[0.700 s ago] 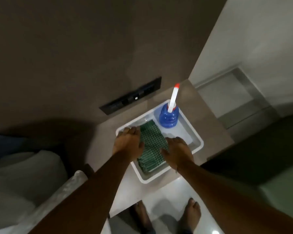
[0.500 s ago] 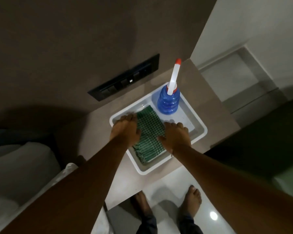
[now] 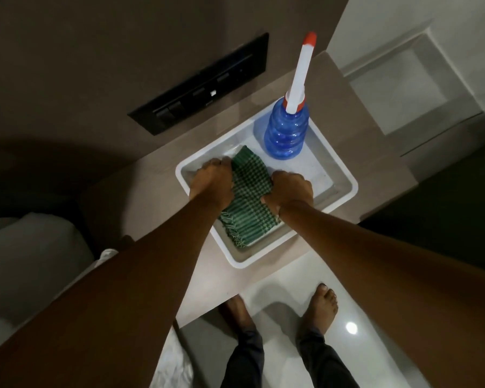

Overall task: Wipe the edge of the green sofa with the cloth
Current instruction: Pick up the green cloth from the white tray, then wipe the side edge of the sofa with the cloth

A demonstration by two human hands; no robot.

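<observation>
**In the white tray, both hands close on the cloth**

In the white tray (image 3: pixel 345 191) on the side counter lies the folded green checked cloth (image 3: pixel 248 217), its fringed end toward the person and its far end nearly touching the blue spray bottle (image 3: pixel 286 135) that stands upright in the tray's far corner. The left hand (image 3: pixel 212 183) grips the cloth's left edge and the right hand (image 3: pixel 290 189) its right edge; both are curled into near fists with fabric gathered under the fingers.

That is the change: half a second ago the two hands lay flatter, palms resting beside and on the cloth, and now the fingers have tightened and the weave puckers between them. The cloth looks slightly bunched at the middle, though in this dim light I cannot tell whether it has left the tray floor yet. I read this as the pickup being secured, the first step only; no wiping has begun.

Outward from the tray, the beige counter (image 3: pixel 151 191) carries it against a brown wall with a dark switch panel (image 3: pixel 199 85). Bare feet stand on the glossy white floor (image 3: pixel 277 278) below. A dark green mass (image 3: pixel 443 217) to the right may be the sofa, so the cloth would next need carrying that way.
</observation>
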